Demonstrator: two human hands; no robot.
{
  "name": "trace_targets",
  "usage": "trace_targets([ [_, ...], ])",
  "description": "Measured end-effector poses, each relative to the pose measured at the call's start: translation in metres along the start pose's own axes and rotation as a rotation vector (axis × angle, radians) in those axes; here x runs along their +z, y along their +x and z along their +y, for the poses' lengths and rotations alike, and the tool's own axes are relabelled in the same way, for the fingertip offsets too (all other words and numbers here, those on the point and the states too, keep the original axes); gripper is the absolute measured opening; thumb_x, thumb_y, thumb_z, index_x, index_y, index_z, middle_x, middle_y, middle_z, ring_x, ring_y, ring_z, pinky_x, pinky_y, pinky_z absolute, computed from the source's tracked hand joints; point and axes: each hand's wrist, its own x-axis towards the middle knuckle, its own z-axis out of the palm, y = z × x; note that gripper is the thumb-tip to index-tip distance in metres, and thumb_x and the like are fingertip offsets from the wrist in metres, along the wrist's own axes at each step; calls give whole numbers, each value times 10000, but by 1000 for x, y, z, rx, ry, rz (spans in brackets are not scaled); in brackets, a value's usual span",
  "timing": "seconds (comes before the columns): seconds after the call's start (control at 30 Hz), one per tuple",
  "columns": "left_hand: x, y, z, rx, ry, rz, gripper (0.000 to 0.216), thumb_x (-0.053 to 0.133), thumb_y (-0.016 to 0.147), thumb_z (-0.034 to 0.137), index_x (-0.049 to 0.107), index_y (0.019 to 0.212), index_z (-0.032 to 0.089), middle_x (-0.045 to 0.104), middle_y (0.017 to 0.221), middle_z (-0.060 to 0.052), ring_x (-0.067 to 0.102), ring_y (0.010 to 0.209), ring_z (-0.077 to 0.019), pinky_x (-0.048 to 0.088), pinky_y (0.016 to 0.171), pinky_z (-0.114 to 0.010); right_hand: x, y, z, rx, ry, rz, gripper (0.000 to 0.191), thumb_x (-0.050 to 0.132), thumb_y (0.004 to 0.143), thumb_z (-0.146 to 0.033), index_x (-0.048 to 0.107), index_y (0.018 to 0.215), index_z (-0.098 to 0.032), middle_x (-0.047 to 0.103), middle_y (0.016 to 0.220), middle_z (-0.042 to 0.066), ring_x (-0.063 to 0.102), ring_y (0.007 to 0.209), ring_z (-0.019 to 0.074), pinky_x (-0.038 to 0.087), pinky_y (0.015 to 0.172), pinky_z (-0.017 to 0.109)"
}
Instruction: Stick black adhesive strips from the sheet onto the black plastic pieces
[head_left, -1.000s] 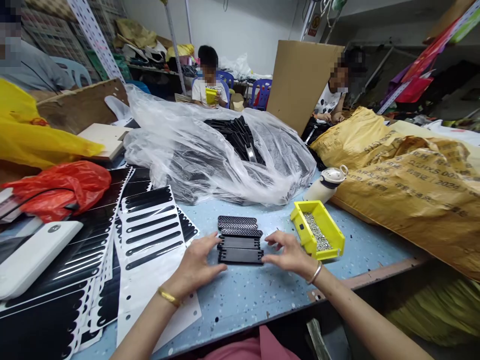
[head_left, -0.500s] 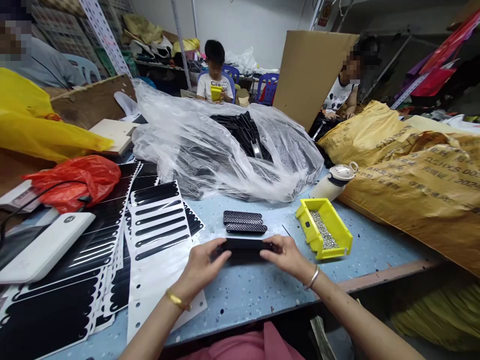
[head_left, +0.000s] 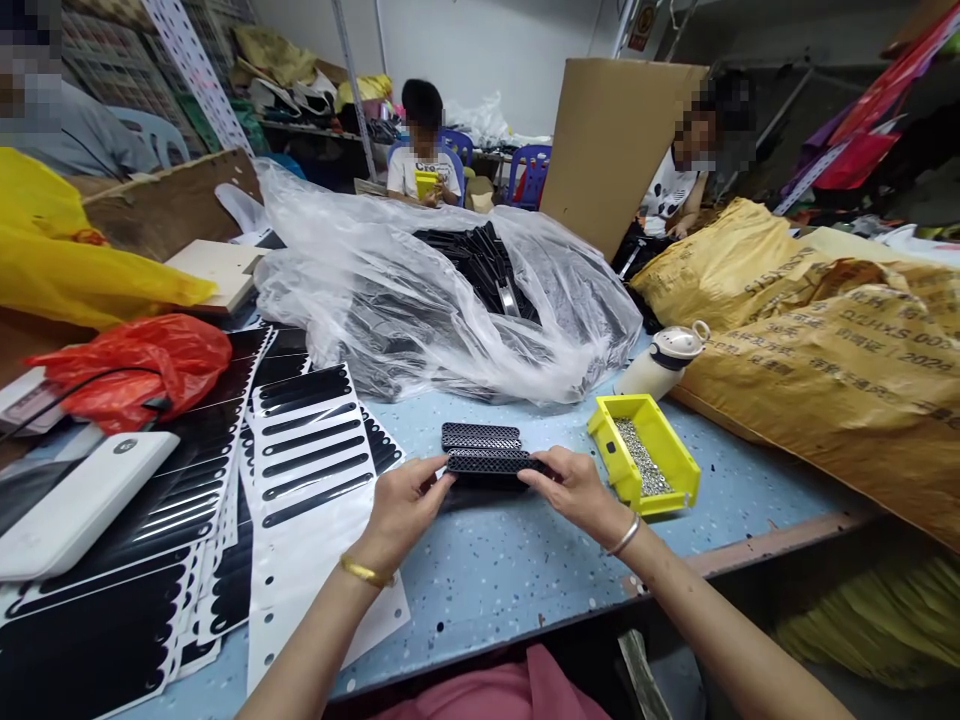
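Observation:
A long black piece with rounded ends and a lattice-patterned top (head_left: pixel 491 462) is held level between my two hands, just over the table. My left hand (head_left: pixel 405 505) pinches its left end between thumb and fingers. At the other end my right hand (head_left: pixel 577 495) grips it the same way. Right behind it lies a similar black lattice piece (head_left: pixel 480 434) on the blue speckled table (head_left: pixel 480 580). The held piece partly hides what lies there. To the left of my left hand is a white sheet (head_left: pixel 322 550) with black rounded strips on it.
A yellow bin (head_left: pixel 675 440) of small metal parts stands at the right, with a pale bottle (head_left: pixel 660 362) behind it. A clear plastic bag (head_left: pixel 360 300) of black parts fills the back. Yellow sacks (head_left: pixel 832 380) crowd the right; a white device (head_left: pixel 90 505) lies left. Other people sit beyond.
My hands have moved slightly up and away from me with the black piece, and its patterned side now shows instead of the plain dark one. It overlaps the pieces on the table.

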Motion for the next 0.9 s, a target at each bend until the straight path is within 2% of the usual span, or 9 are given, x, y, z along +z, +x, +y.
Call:
trace_targets([
  [0.1, -7, -23, 1, 62, 29, -23, 238, 554, 850, 294, 719, 988, 192, 713, 729, -22, 606, 590, -143, 432, 568, -244, 2, -22, -10, -98, -14, 4, 434, 503, 924, -531, 697, 882, -145, 621, 675, 57, 571, 608, 162, 426, 590, 271],
  [0.27, 3, -38, -11, -17, 265, -236, 185, 483, 834, 197, 630, 722, 182, 647, 628, -22, 590, 558, -158, 401, 555, -253, 33, -46, -1, -74, 12, -19, 465, 468, 924, -574, 645, 818, -157, 598, 601, 30, 554, 516, 149, 427, 504, 259],
  [0.4, 8, -22, -16, -55, 404, -231, 162, 486, 826, 216, 585, 700, 190, 625, 612, -23, 591, 580, -181, 400, 570, -273, 44, -40, 10, 6, 62, 58, 369, 542, 902, -524, 617, 849, -167, 625, 642, 33, 584, 539, 149, 466, 525, 256],
  [0.5, 0, -14, -17, -110, 311, -172, 108, 565, 774, 279, 625, 782, 189, 640, 616, -13, 613, 590, -190, 444, 583, -282, 34, -34, 11, 64, 104, 85, 339, 603, 862, -506, 607, 819, -170, 623, 644, 30, 582, 523, 143, 471, 507, 246],
  [0.6, -6, -4, -18, -177, 128, -4, 333, 583, 775, 360, 650, 1041, 171, 733, 873, -66, 685, 757, -216, 515, 665, -303, 22, -21, 14, 141, 71, 145, 274, 537, 913, -417, 619, 820, -172, 651, 683, 44, 616, 577, 153, 487, 566, 251],
  [0.67, -3, 11, -19, -174, 49, 84, 428, 513, 834, 390, 613, 1182, 161, 707, 1123, -109, 686, 942, -240, 534, 755, -328, 20, -5, 20, 189, -7, 147, 290, 423, 962, -331, 632, 839, -171, 671, 703, 57, 639, 636, 167, 489, 620, 262],
  [0.73, 7, 33, -20, -118, 7, 102, 471, 454, 871, 392, 577, 1256, 149, 652, 1254, -123, 643, 1083, -258, 512, 882, -366, 27, 15, 26, 213, -87, 108, 318, 360, 969, -275, 645, 885, -163, 689, 737, 75, 649, 692, 187, 485, 658, 277],
  [0.8, 20, 54, -21, -79, -2, 81, 455, 418, 885, 357, 586, 1247, 136, 665, 1232, -126, 623, 1124, -264, 478, 955, -395, 39, 34, 30, 204, -126, 86, 300, 366, 962, -257, 650, 942, -163, 706, 834, 98, 652, 788, 207, 478, 720, 294],
  [0.9, 35, 66, -21, -48, -4, 39, 371, 411, 879, 307, 663, 1105, 155, 731, 1074, -95, 664, 1034, -244, 502, 920, -371, 58, 47, 31, 189, -175, 32, 303, 395, 960, -271, 644, 817, -172, 685, 788, 104, 633, 776, 219, 454, 725, 303],
])
